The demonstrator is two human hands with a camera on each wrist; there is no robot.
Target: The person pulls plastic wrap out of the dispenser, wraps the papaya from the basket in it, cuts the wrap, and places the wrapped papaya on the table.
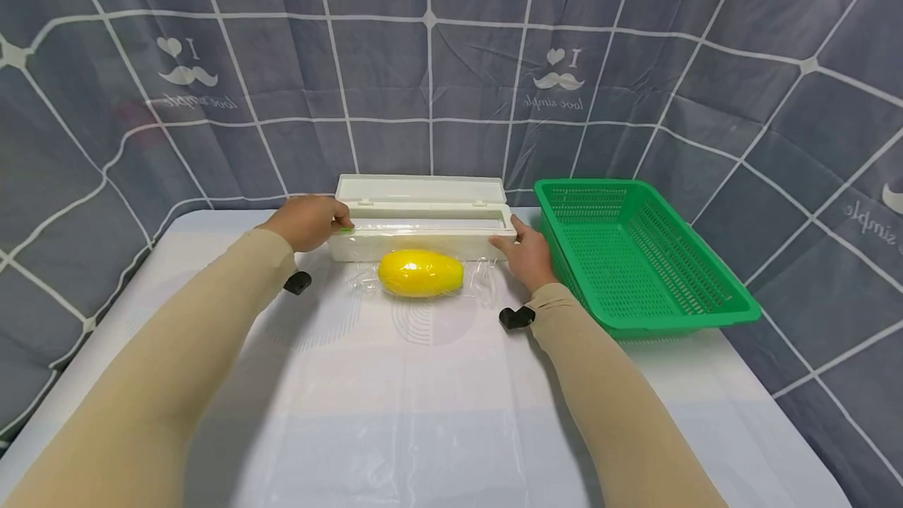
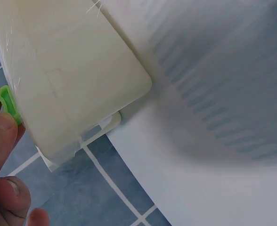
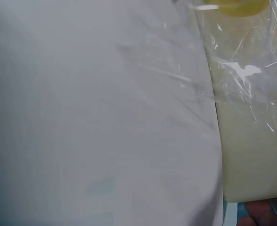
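A white cling film dispenser (image 1: 423,245) stands at the back of the table with its lid (image 1: 422,188) raised. At its left end my left hand (image 1: 305,222) pinches the small green slide cutter (image 2: 9,104) between thumb and finger, by the film-covered top edge. My right hand (image 1: 531,253) grips the dispenser's right end, thumb on the front face. Before the box lies a yellow oblong fruit (image 1: 420,273), shiny under clear cling film (image 1: 483,282) that spreads out at both its sides. In the right wrist view crinkled film (image 3: 244,70) hangs over the box front.
A green plastic basket (image 1: 628,257) sits right of the dispenser, close to my right hand. The table (image 1: 395,445) has a white patterned cover. Behind it hangs a grey checked curtain (image 1: 381,69). A black wrist mount (image 1: 298,282) shows by each sleeve.
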